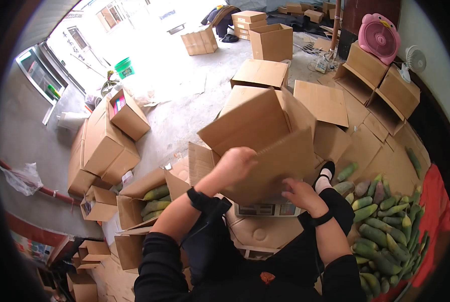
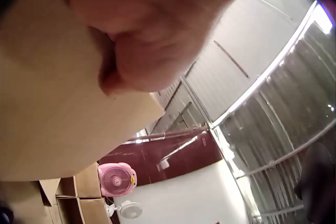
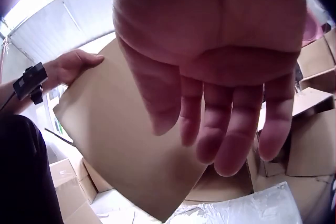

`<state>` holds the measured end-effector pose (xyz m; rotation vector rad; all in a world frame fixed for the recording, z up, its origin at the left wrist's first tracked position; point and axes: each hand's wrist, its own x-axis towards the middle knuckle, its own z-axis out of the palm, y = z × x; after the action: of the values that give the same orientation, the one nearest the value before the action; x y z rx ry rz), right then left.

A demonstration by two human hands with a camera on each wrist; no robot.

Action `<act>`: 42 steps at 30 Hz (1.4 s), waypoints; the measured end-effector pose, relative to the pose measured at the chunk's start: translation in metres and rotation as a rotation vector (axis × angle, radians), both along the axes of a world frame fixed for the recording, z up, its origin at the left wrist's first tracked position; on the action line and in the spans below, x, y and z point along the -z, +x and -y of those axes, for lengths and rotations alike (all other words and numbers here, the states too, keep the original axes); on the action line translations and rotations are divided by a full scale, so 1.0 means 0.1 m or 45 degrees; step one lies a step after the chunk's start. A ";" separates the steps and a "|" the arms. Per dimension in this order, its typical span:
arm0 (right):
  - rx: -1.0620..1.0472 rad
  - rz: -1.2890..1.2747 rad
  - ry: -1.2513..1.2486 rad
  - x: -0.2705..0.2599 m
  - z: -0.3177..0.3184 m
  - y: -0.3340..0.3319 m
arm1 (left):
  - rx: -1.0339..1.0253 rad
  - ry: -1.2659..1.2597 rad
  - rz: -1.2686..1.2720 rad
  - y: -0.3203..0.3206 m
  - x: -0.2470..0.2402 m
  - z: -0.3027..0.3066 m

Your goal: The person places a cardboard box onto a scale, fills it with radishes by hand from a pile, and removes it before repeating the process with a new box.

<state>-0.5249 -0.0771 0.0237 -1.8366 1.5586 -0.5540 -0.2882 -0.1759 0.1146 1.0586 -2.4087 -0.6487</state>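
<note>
An open cardboard box [image 1: 273,168] is tilted above a scale [image 1: 265,210] in front of the person. The left hand [image 1: 235,165] grips the upper edge of a panel; in the left wrist view this hand [image 2: 152,35] has its fingers curled over the cardboard [image 2: 52,98]. Beside the box's lower right side, the right hand [image 1: 306,196] holds nothing. The right wrist view shows this hand [image 3: 215,56] with fingers extended in front of the cardboard panel [image 3: 131,129], and the left hand [image 3: 71,67] at the panel's far edge. The box's inside is mostly hidden.
Green and purplish long vegetables [image 1: 386,231] lie piled at the right beside red cloth [image 1: 434,206]. A box of green vegetables [image 1: 155,204] stands at the left. Closed boxes [image 1: 257,73] stand ahead, with a pink fan [image 1: 379,38] on boxes at the back right.
</note>
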 end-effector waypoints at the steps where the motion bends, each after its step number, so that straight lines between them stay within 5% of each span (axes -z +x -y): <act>1: -0.001 -0.002 0.001 0.06 0.00 0.00 | 0.047 -0.042 0.136 -0.06 0.11 -0.07; 4: -0.092 -0.183 0.055 0.20 -0.01 0.02 | 0.211 -0.086 0.537 -0.21 0.36 -0.28; 6: -0.237 -0.387 0.261 0.21 -0.04 0.07 | 0.161 0.076 0.588 -0.28 0.29 -0.42; 13: -0.261 -0.358 0.250 0.07 -0.11 0.10 | 0.216 0.095 0.572 -0.22 0.52 -0.46; 16: -0.185 -0.160 0.220 -0.12 -0.13 0.05 | 0.103 0.078 0.459 -0.11 0.51 -0.49; 20: -0.001 0.698 0.253 -0.46 -0.30 -0.16 | -0.156 -0.053 0.626 0.05 0.54 -0.53; 26: 0.675 0.889 -0.266 -0.74 -0.90 -0.96 | -0.182 0.150 0.784 0.06 0.57 -0.60; 29: 0.962 0.452 -0.315 -0.12 -1.29 -1.57 | -0.208 0.030 0.663 0.07 0.64 -0.65; 32: 1.050 -0.093 -0.206 1.11 -1.93 -2.00 | -0.196 0.032 0.711 0.08 0.64 -0.65; 34: 0.955 -0.419 0.125 1.66 -2.43 -1.87 | -0.202 0.031 0.709 0.08 0.65 -0.67; 35: 0.583 -0.839 0.222 2.68 -2.83 -2.09 | -0.208 0.028 0.705 0.08 0.64 -0.68; 36: 0.984 -0.396 0.357 2.39 -3.08 -1.70 | -0.206 0.031 0.712 0.08 0.64 -0.69; 38: 0.708 -0.668 0.901 2.08 -3.33 -1.24 | -0.222 0.059 0.737 0.06 0.60 -0.70; 42: 0.703 -0.448 1.281 2.83 -4.07 -0.72 | -0.217 0.080 0.774 0.05 0.58 -0.72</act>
<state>-0.5969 0.3303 -0.2589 -0.7517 2.0482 0.3416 -0.2833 -0.1041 0.0570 1.6589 -2.7551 -0.3791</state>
